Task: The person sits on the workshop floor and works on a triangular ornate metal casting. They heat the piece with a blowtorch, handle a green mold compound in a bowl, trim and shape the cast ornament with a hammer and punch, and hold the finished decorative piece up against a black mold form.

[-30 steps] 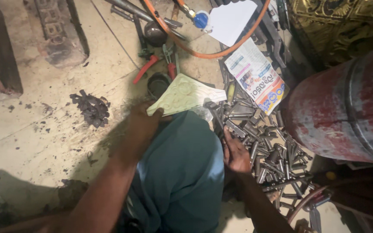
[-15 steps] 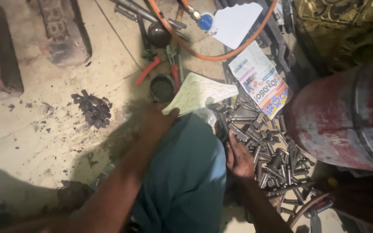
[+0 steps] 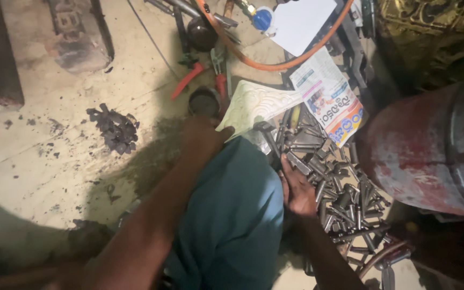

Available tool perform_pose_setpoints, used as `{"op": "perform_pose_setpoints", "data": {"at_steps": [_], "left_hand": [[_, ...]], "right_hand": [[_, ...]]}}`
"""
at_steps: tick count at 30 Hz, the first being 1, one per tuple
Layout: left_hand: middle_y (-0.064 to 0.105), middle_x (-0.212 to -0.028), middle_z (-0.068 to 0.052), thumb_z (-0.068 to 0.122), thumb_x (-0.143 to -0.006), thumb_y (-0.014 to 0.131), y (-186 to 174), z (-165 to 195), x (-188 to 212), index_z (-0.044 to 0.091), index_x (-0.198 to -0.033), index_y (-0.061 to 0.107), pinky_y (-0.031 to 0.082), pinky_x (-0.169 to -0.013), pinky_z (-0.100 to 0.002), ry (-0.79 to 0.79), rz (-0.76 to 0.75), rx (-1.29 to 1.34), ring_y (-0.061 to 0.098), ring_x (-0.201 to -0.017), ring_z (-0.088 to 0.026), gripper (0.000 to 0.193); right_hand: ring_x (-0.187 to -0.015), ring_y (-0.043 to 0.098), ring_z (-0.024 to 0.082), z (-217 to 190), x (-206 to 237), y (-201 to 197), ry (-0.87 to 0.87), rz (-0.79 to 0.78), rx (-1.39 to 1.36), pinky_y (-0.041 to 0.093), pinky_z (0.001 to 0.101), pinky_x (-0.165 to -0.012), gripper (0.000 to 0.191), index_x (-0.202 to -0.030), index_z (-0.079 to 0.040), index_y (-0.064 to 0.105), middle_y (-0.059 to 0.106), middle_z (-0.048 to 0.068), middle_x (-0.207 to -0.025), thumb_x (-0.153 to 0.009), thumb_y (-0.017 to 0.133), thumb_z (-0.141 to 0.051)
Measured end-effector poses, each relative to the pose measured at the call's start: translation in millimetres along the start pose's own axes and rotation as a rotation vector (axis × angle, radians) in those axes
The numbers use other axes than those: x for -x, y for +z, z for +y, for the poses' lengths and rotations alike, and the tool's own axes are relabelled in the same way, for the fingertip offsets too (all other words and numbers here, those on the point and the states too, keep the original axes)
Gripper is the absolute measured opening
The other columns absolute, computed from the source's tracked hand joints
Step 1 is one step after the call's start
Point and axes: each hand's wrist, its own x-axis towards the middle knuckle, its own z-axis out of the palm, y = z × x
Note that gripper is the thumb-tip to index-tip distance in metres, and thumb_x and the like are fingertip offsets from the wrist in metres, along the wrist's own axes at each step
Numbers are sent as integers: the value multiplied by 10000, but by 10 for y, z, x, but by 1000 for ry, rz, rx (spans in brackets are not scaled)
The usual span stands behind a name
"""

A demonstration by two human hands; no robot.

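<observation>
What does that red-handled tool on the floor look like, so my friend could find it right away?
Start at the big rusty red gas cylinder on the right and follow the orange hose curving across the top of the floor. Just below the hose, left of the pale green paper, lie the pliers. Their two spread red handles set them apart from the grey metal pieces piled nearby.

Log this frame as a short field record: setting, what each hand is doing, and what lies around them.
setting: concrete floor, person seated, teal-clad knee in the middle
left hand: left hand rests by the knee, next to a pale patterned sheet; grip unclear
right hand: right hand on the pile of metal pieces, fingers among them
near left hand: small dark round tin, red-handled pliers
elsewhere: orange hose, printed leaflet, red gas cylinder, heap of dark bits
</observation>
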Motion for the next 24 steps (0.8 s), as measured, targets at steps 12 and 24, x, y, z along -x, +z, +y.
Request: {"op": "perform_pose_setpoints", "data": {"at_steps": [12, 24], "left_hand": [[724, -953, -181, 581, -722, 802, -149, 353, -92, 73, -1053, 733, 548, -736, -523, 27, -28, -142, 705, -861, -374, 610], [715, -1089, -129, 415, -827, 769, -240, 275, -333, 228, -1278, 700, 533, -854, -514, 90, -247, -113, 682, -1032, -335, 493]], "right_hand": [[-728, 638, 298, -141, -101, -26, 5, 3, -14, 542, 414, -675, 496, -1483, -66, 548, 634, 162, -851, -994, 633, -41], [-785, 641, 317, 75, -108, -54, -79, -36, 3, 550, 396, -691, 557, -1498, -50, 515, 674, 203, -980, -955, 628, -4]]}}
